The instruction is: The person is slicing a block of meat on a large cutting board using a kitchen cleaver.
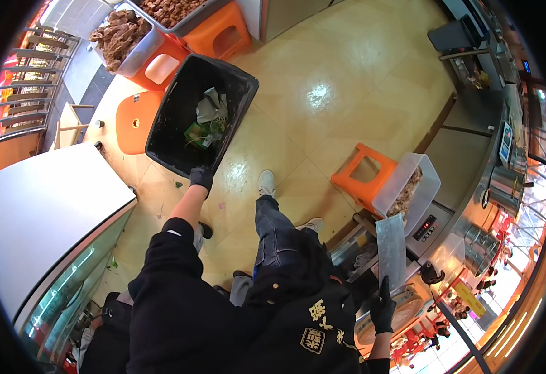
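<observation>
My left hand (pixel 201 180), in a black glove, grips the near rim of a black plastic bin (pixel 168 119). The bin leans, showing its inside, where crumpled pale wrapping (pixel 212 106), a green packet (pixel 193 134) and some stringy scraps lie. Off to the right, my gloved right hand (pixel 383 306) holds a large cleaver (pixel 391 252) with a broad rectangular blade. Its blade points away from me, just short of a translucent tub (pixel 422 196) of pale brown food pieces as seen from above. The handle is mostly hidden by my fingers.
Orange plastic stools (pixel 137 122) stand by the bin; another stool (pixel 366 170) is beside the tub. Tubs of browned meat (pixel 122 37) sit at upper left. A white-topped counter (pixel 53 196) edges the left, a steel counter (pixel 460 163) the right. Another person's shoe (pixel 205 230) shows behind my left arm.
</observation>
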### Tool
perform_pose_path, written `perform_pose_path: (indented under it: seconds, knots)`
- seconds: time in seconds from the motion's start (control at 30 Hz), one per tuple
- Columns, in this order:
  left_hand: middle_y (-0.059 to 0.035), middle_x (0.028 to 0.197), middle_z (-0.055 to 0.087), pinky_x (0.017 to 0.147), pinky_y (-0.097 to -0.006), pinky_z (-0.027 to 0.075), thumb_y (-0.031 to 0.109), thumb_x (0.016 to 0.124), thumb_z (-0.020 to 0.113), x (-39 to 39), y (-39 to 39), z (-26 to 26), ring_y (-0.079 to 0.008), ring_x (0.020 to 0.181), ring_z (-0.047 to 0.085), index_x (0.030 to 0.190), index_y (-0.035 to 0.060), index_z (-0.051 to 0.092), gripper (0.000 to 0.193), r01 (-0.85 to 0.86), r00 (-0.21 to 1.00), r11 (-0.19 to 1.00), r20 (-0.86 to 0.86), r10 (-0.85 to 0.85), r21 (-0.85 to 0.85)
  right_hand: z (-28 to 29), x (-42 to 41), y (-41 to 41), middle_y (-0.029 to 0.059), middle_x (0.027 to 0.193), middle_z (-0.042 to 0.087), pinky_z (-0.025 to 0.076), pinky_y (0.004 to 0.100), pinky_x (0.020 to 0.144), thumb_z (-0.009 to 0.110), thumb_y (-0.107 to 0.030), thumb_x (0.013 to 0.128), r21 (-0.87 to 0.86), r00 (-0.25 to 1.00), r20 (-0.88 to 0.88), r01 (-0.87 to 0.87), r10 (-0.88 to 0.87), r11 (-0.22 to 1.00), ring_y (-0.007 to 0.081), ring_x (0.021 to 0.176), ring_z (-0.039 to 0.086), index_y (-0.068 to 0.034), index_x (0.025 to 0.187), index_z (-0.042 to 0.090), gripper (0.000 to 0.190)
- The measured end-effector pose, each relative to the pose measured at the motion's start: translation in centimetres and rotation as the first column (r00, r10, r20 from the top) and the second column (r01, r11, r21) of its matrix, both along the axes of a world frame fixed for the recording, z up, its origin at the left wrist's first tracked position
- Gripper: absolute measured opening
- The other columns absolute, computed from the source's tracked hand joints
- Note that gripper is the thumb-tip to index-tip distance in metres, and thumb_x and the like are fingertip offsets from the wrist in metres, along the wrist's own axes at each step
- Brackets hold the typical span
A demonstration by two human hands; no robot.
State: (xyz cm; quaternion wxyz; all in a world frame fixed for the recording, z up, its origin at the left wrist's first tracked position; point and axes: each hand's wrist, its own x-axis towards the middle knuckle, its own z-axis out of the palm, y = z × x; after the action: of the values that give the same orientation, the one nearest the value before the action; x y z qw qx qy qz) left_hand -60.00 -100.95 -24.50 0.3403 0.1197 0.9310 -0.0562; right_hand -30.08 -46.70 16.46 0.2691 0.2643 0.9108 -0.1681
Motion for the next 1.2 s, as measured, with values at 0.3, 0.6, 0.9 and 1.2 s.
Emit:
perform_pose_path:
  seconds: [0.3, 0.6, 0.9, 1.2]
  knots:
    - [-0.0171, 0.124, 0.062, 0.094, -0.0423, 0.048, 0.003, 0.081, 0.052, -1.0, -1.9, 6.7, -0.0335, 0.115, 0.059, 0.125, 0.0149, 0.062, 0.046, -0.281, 0.957, 0.886, 0.179, 0.229, 0.369, -1.4, -1.4, -0.8, 0.0254, 0.105, 0.067, 0.051, 0.0323, 0.069, 0.054, 0.001, 0.082, -0.113, 0.99, -0.138, -0.013, -0.003, 0.994, 0.0253, 0.088, 0.07, -0.013, 0.149, 0.037, 0.07]
    - [-0.0163, 0.127, 0.06, 0.09, -0.0448, 0.049, 0.012, 0.088, 0.049, 5.9, -6.6, -1.0, -0.0344, 0.104, 0.063, 0.13, 0.0044, 0.055, 0.043, 0.266, 0.939, 0.931, -0.15, -0.308, -0.249, -3.4, -1.2, -1.1, 0.0214, 0.127, 0.061, 0.052, 0.0326, 0.079, 0.054, -0.001, 0.084, -0.22, 0.978, -0.204, -0.003, -0.043, 0.976, 0.0309, 0.102, 0.068, -0.017, 0.149, 0.037, 0.069]
    - [-0.0188, 0.11, 0.068, 0.094, -0.0425, 0.049, 0.025, 0.088, 0.052, 6.9, 10.4, 8.8, -0.0346, 0.103, 0.064, 0.122, 0.0119, 0.065, 0.038, -0.232, 0.967, 0.702, 0.234, 0.096, 0.674, -4.7, 4.0, -1.6, 0.0085, 0.151, 0.041, 0.044, 0.0266, 0.097, 0.05, 0.008, 0.085, -0.374, 0.878, -0.241, 0.309, -0.413, 0.874, 0.0169, 0.131, 0.046, -0.008, 0.152, 0.029, 0.072]
    - [-0.0159, 0.095, 0.07, 0.069, -0.0416, 0.055, 0.024, 0.091, 0.047, 3.1, 12.1, -2.7, -0.0295, 0.079, 0.068, 0.09, 0.0044, 0.068, 0.029, 0.099, 0.926, 0.725, 0.204, -0.318, 0.681, -2.4, 10.2, -1.5, 0.0111, 0.14, 0.052, 0.051, 0.0336, 0.093, 0.047, 0.005, 0.081, -0.206, 0.665, -0.523, 0.508, -0.533, 0.836, 0.0301, 0.114, 0.062, -0.016, 0.148, 0.038, 0.071]
